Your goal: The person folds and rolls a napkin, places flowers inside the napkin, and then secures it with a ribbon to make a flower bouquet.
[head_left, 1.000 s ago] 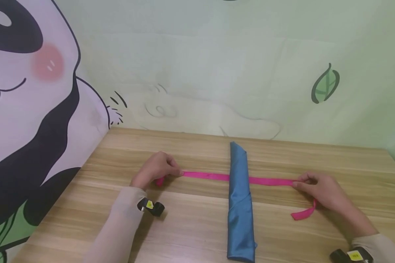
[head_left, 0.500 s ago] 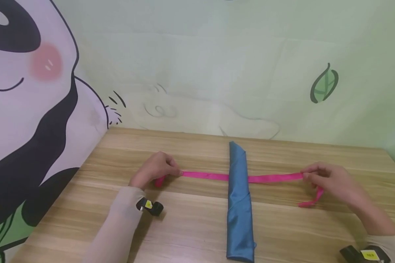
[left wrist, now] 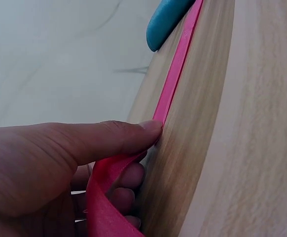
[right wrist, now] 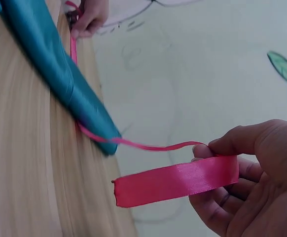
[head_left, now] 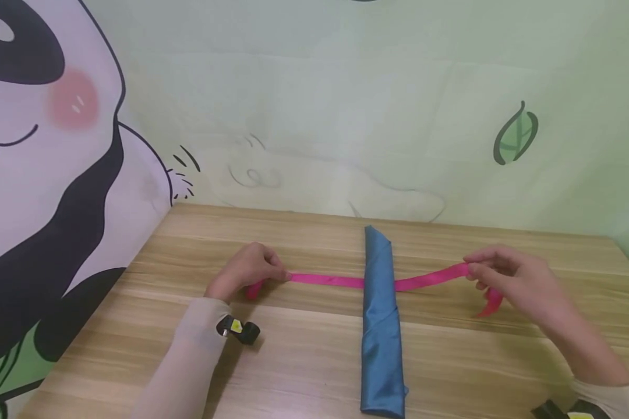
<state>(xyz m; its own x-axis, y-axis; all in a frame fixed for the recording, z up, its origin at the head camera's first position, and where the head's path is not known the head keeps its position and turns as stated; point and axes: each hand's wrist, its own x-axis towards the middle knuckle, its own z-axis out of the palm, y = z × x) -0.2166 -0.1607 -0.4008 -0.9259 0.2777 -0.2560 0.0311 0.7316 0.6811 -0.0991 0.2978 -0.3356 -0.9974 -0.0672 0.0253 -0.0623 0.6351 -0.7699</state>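
Observation:
A pink ribbon (head_left: 327, 280) runs crosswise beneath a rolled blue satin cloth (head_left: 381, 331) that lies lengthwise on the table. My left hand (head_left: 248, 269) pinches the ribbon between thumb and fingers, low over the tabletop on the cloth's left; the ribbon's tail hangs behind the fingers in the left wrist view. On the other side my right hand (head_left: 519, 282) pinches the ribbon near its end, raised above the table, so this stretch slopes up from the cloth. Its loose cut end (right wrist: 148, 187) sticks out past the fingers in the right wrist view. The stretch under the cloth is hidden.
The wooden table (head_left: 293, 349) meets a pale green wall (head_left: 314, 116) at its back edge. A painted panda (head_left: 47, 174) covers the wall at the left, and a painted leaf (head_left: 516, 138) is at the right.
My right hand first moved right and up with the ribbon, then came back left and rose further, so the ribbon's right stretch now slopes upward. My left hand and the cloth stay put.

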